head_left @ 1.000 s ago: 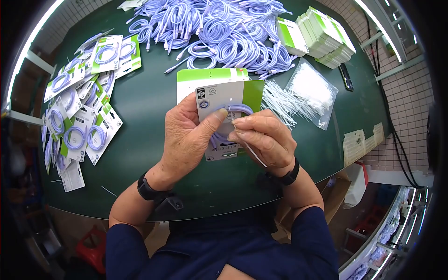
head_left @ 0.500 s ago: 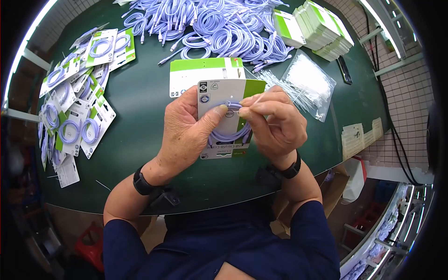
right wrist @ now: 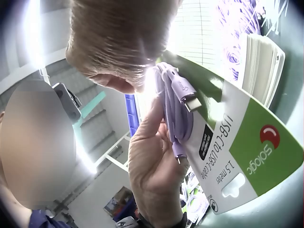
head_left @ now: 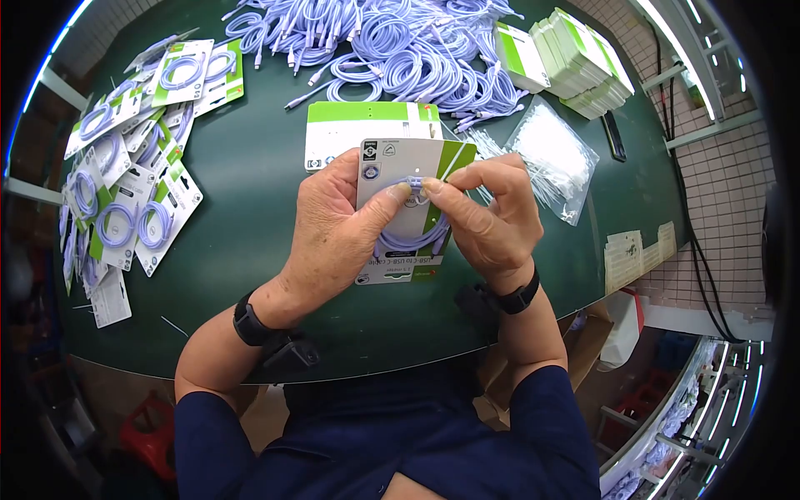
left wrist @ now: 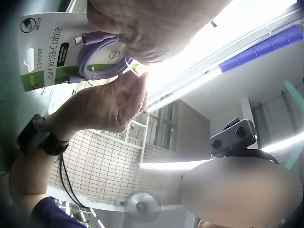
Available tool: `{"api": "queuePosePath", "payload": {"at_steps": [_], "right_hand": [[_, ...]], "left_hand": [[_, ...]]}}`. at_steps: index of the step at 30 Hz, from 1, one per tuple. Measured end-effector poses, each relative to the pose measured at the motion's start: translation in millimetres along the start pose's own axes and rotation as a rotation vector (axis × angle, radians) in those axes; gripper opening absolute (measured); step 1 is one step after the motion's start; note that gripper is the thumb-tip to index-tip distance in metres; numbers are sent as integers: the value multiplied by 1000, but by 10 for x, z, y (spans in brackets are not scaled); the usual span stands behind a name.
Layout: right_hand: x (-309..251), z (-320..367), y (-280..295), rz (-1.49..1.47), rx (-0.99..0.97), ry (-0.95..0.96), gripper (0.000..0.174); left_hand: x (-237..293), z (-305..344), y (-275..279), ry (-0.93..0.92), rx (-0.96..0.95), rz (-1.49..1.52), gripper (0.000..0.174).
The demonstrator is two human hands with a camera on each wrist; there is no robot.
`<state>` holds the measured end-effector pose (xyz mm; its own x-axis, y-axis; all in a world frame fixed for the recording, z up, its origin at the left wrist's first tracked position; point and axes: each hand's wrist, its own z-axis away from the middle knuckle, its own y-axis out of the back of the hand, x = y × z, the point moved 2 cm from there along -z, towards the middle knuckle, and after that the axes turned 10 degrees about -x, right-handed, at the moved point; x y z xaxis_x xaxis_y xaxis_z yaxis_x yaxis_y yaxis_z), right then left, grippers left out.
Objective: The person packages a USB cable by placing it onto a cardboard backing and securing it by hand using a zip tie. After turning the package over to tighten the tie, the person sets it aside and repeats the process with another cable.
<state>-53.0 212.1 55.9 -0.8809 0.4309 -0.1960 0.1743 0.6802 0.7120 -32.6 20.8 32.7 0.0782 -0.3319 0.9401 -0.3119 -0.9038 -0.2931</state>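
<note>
My left hand point(head_left: 333, 233) grips a white and green USB-C cable card point(head_left: 410, 271) upright over the table, its thumb pressing on the lilac coiled cable point(head_left: 404, 244) that lies against the card's face. In the right wrist view the cable's metal plug point(right wrist: 192, 103) shows beside the coil. My right hand point(head_left: 498, 218) is at the top of the coil, thumb and forefinger pinching a thin white cable tie point(head_left: 457, 160) whose tail sticks up past the green strip. The tie's head is hidden by the fingertips.
Behind the hands lies a stack of cards point(head_left: 329, 137). Loose lilac cables point(head_left: 400, 58) heap at the back; finished-looking carded cables point(head_left: 117, 225) pile at left. At right are a bag of white ties point(head_left: 554, 158), stacked card packs point(head_left: 575, 62) and a black cutter point(head_left: 614, 137).
The tie's tail hung downward a second ago and now points up. My right hand rose, swung outward around half a second ago, then came back to the coil. My left hand keeps its grip.
</note>
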Motion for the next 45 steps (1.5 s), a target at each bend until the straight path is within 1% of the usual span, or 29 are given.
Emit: {"api": "queuePosePath", "payload": {"at_steps": [3, 8, 11, 19, 32, 39, 45], "right_hand": [[-33, -17, -4, 17, 40, 94, 35], [-84, 12, -24, -28, 49, 103, 37], [-103, 13, -53, -116, 56, 101, 33], [-43, 15, -111, -129, 166, 101, 22], [-26, 31, -106, -102, 156, 112, 22], [-50, 11, -85, -59, 110, 112, 24], [-22, 24, -114, -69, 138, 106, 26]], "left_hand": [[3, -4, 13, -26, 3, 1, 30], [14, -10, 14, -53, 20, -8, 30], [18, -8, 10, -61, 24, -14, 30], [9, -5, 3, -62, 28, -11, 30], [0, 1, 0, -34, 16, -16, 29], [3, -4, -12, -31, 27, 20, 29], [-3, 4, 0, -27, 27, -14, 29]]}}
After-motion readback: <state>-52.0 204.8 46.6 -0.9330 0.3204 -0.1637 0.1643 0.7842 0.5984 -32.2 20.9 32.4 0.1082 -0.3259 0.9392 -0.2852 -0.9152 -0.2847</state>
